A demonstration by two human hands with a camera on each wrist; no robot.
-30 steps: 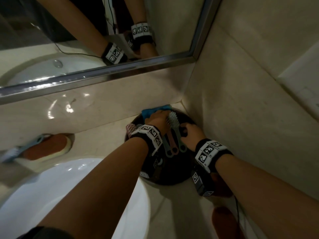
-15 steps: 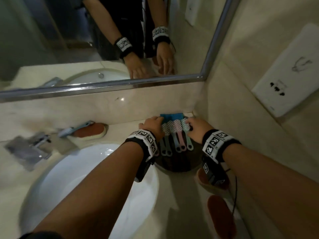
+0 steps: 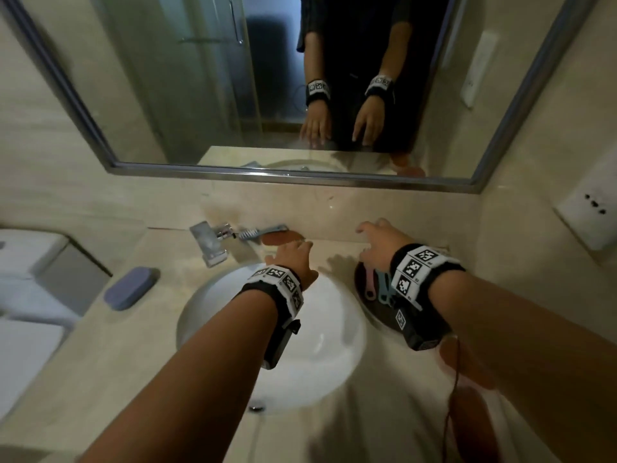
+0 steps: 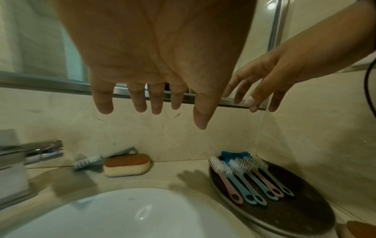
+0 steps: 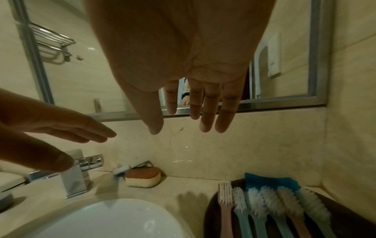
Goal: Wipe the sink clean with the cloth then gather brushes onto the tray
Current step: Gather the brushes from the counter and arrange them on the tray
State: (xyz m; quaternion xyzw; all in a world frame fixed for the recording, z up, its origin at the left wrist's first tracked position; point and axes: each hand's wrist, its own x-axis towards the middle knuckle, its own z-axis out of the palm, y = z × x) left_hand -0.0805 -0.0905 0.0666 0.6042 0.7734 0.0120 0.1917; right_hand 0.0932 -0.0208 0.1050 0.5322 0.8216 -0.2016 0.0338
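Observation:
A dark round tray (image 4: 295, 211) (image 5: 346, 214) (image 3: 377, 315) sits in the counter's right corner. Several pink and blue brushes (image 4: 250, 182) (image 5: 270, 207) (image 3: 379, 289) lie side by side on it, with a blue cloth (image 4: 234, 154) (image 5: 270, 181) behind their bristles. My left hand (image 3: 295, 259) (image 4: 150, 103) hovers above the white sink (image 3: 320, 342) (image 4: 126, 214) with spread, empty fingers. Raised over the tray, my right hand (image 3: 377, 242) (image 5: 195, 119) is empty too, fingers straight. One more brush (image 4: 89, 161) (image 3: 257, 232) leans on a sponge behind the sink.
A chrome tap (image 3: 210, 243) (image 5: 77, 175) stands at the sink's back left. The brown-topped sponge (image 4: 127, 164) (image 5: 143, 178) lies by the wall. A purple soap bar (image 3: 132, 287) is left of the basin. More brown sponges (image 3: 467, 412) lie on the counter's right front. A mirror (image 3: 267, 78) hangs above.
Both hands have let go of the brushes and lifted off the tray, spreading open. The left hand has moved left over the sink. The head view has pulled back.

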